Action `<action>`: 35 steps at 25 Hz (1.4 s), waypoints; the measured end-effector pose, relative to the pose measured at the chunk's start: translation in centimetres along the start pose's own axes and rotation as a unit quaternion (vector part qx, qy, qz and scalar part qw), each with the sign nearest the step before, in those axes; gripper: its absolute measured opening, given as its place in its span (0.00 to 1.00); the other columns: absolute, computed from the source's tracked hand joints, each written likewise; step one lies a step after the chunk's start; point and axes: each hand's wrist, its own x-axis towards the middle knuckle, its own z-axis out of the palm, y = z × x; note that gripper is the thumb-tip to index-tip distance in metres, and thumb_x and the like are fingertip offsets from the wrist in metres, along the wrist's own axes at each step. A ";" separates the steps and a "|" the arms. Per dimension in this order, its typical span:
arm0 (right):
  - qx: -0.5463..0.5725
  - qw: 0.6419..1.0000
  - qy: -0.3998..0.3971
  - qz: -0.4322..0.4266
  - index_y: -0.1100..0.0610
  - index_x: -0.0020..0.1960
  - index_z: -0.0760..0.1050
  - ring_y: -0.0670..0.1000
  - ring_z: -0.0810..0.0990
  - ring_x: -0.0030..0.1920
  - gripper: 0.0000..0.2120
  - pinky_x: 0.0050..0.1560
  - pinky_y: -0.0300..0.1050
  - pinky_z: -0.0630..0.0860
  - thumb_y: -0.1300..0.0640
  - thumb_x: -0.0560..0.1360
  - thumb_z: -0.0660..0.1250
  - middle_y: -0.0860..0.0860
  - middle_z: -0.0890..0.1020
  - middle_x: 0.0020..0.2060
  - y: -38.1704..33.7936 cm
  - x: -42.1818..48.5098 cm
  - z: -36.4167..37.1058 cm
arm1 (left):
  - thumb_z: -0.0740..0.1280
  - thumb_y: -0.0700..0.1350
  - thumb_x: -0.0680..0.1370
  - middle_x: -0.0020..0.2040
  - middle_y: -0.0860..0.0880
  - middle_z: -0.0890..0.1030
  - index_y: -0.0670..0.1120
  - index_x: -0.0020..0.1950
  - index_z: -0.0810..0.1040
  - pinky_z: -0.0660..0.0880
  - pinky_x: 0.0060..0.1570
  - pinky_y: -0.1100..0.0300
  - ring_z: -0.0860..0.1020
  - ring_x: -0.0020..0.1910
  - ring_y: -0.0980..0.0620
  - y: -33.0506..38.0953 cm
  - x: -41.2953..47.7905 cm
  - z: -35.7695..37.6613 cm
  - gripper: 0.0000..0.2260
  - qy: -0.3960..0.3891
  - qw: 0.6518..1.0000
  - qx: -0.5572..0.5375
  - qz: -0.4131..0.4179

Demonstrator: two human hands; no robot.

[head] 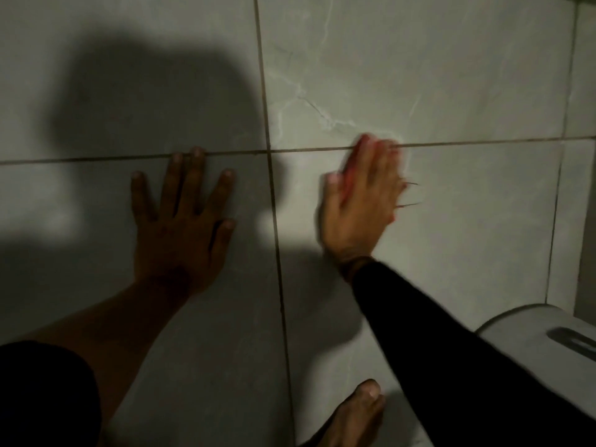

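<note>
One view only, head camera; looking down on grey marbled tiles (419, 75) with dark grout lines (270, 152) crossing between the hands.

Pressing the left hand (180, 217) flat on the lower-left tile; spreading all fingers, straight, with the fingertips just reaching the horizontal grout line; gripping nothing; sitting fully inside a broad shadow (154, 101); showing a bare forearm, with dark cloth at the bottom-left corner.

Laying the right hand (361, 195) on the tiles right of the vertical grout line, well apart from the left; holding the fingers straight and close together over a red item (347, 183); pressing it against the tile rather than wrapping round it, as far as the blur allows; not resolving what the item is.

Seeing red along the thumb side and at the fingertips, right on the horizontal grout line; seeing a few thin dark strands (410, 183) sticking out on the little-finger side.

Wearing a black sleeve (451, 350) down to the right wrist.

Catching a bare foot (354, 414) at the bottom edge, below the right arm, toes on the tile.

Catching a white rounded object (532, 324) with a dark slot on top in the lower-right corner, just beside the right sleeve; touching neither hand.
</note>
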 end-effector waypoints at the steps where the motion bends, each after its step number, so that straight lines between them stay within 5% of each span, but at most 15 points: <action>1: 0.011 0.998 -0.027 -0.050 0.61 0.85 0.62 0.66 0.61 0.86 0.35 0.86 0.69 0.57 0.42 0.85 0.58 0.64 0.64 0.85 -2.4 -2.6 0.3 | 0.52 0.60 0.84 0.89 0.43 0.50 0.57 0.88 0.52 0.44 0.80 0.27 0.49 0.88 0.39 0.0 0.0 -0.1 0.31 0.000 1.000 0.003 -0.003; 4: 0.025 0.977 -0.117 -0.179 0.53 0.84 0.67 0.66 0.68 0.82 0.33 0.84 0.67 0.59 0.37 0.84 0.57 0.59 0.71 0.83 -5.6 -8.3 -0.8 | 0.54 0.58 0.83 0.89 0.42 0.52 0.56 0.88 0.54 0.44 0.80 0.27 0.51 0.88 0.38 0.1 0.0 -0.2 0.32 -0.002 1.000 0.003 -0.001; 9: 0.015 0.969 -0.060 -0.241 0.53 0.83 0.69 0.63 0.70 0.80 0.31 0.82 0.63 0.62 0.41 0.83 0.61 0.57 0.73 0.80 -5.5 6.9 1.1 | 0.53 0.59 0.83 0.89 0.43 0.51 0.57 0.88 0.49 0.43 0.80 0.28 0.50 0.88 0.39 0.0 -0.1 0.1 0.33 0.000 1.000 0.005 0.003; 13: 0.030 1.000 0.005 -0.002 0.58 0.82 0.69 0.62 0.72 0.79 0.27 0.79 0.63 0.69 0.49 0.86 0.61 0.59 0.76 0.77 5.4 7.9 -2.1 | 0.52 0.59 0.83 0.89 0.44 0.49 0.57 0.88 0.47 0.41 0.80 0.29 0.42 0.88 0.44 -0.3 -0.1 0.3 0.33 0.002 1.000 -0.001 -0.003; 16: 0.042 0.953 0.032 0.297 0.60 0.84 0.64 0.64 0.66 0.83 0.28 0.85 0.62 0.61 0.50 0.88 0.59 0.63 0.69 0.82 9.1 3.0 -4.4 | 0.52 0.59 0.83 0.89 0.43 0.50 0.56 0.88 0.49 0.43 0.80 0.27 0.49 0.88 0.39 -0.1 -0.4 0.2 0.33 -0.001 1.000 0.003 -0.005; 18: 0.013 0.934 0.035 0.357 0.59 0.85 0.61 0.63 0.63 0.85 0.30 0.87 0.58 0.55 0.46 0.88 0.57 0.62 0.65 0.85 6.1 4.0 -3.1 | 0.52 0.59 0.83 0.89 0.43 0.50 0.56 0.88 0.49 0.43 0.80 0.27 0.50 0.88 0.38 0.0 -0.1 0.1 0.33 -0.005 1.000 0.005 0.000; 19: -0.001 0.952 0.024 0.306 0.59 0.85 0.61 0.63 0.63 0.85 0.30 0.87 0.58 0.55 0.46 0.88 0.56 0.62 0.66 0.85 3.5 5.3 -2.1 | 0.52 0.59 0.83 0.89 0.43 0.50 0.57 0.88 0.50 0.43 0.80 0.27 0.50 0.88 0.38 -0.1 0.0 0.0 0.33 -0.004 1.000 0.005 -0.001; 22: 0.018 0.999 -0.013 -0.036 0.58 0.85 0.64 0.63 0.62 0.86 0.31 0.87 0.64 0.55 0.45 0.86 0.60 0.61 0.67 0.85 -4.2 5.8 1.0 | 0.52 0.59 0.83 0.89 0.42 0.50 0.56 0.88 0.52 0.43 0.79 0.27 0.50 0.88 0.37 0.1 -0.2 -0.1 0.32 -0.005 1.000 0.003 -0.004; 25: 0.067 0.968 -0.090 -0.225 0.52 0.84 0.66 0.61 0.58 0.88 0.32 0.85 0.68 0.55 0.40 0.84 0.63 0.56 0.67 0.86 -6.5 -4.2 1.6 | 0.53 0.58 0.83 0.89 0.42 0.50 0.56 0.88 0.52 0.44 0.79 0.26 0.51 0.88 0.37 0.0 -0.1 -0.2 0.33 -0.013 1.000 -0.003 -0.007; 27: 0.034 0.944 -0.176 -0.276 0.46 0.87 0.57 0.58 0.50 0.90 0.35 0.85 0.69 0.54 0.37 0.84 0.59 0.50 0.57 0.89 -3.0 -12.9 -0.4 | 0.54 0.58 0.83 0.89 0.42 0.50 0.56 0.88 0.53 0.45 0.79 0.26 0.51 0.88 0.37 0.0 -0.1 -0.3 0.33 -0.017 1.000 -0.011 -0.011; 30: 0.008 0.956 -0.226 -0.187 0.49 0.88 0.54 0.63 0.55 0.88 0.35 0.81 0.70 0.60 0.36 0.85 0.52 0.52 0.51 0.90 5.1 -17.5 -4.0 | 0.52 0.59 0.83 0.89 0.42 0.49 0.56 0.88 0.53 0.44 0.79 0.26 0.50 0.88 0.37 0.1 -0.2 -0.5 0.32 -0.021 1.000 -0.012 -0.010; 32: -0.016 0.985 -0.168 -0.025 0.59 0.85 0.62 0.68 0.61 0.85 0.34 0.80 0.75 0.63 0.42 0.85 0.56 0.62 0.60 0.87 8.4 -13.3 -4.6 | 0.52 0.58 0.84 0.89 0.42 0.49 0.55 0.88 0.53 0.44 0.79 0.26 0.50 0.88 0.37 0.2 -0.2 -0.5 0.32 -0.023 1.000 -0.011 -0.007; 35: 0.009 0.987 -0.016 0.158 0.60 0.85 0.63 0.65 0.62 0.86 0.33 0.83 0.70 0.61 0.46 0.85 0.61 0.64 0.65 0.85 7.3 -0.7 -2.7 | 0.52 0.58 0.84 0.89 0.42 0.49 0.55 0.88 0.53 0.43 0.79 0.26 0.50 0.88 0.37 0.3 -0.3 -0.4 0.32 -0.015 1.000 -0.012 -0.008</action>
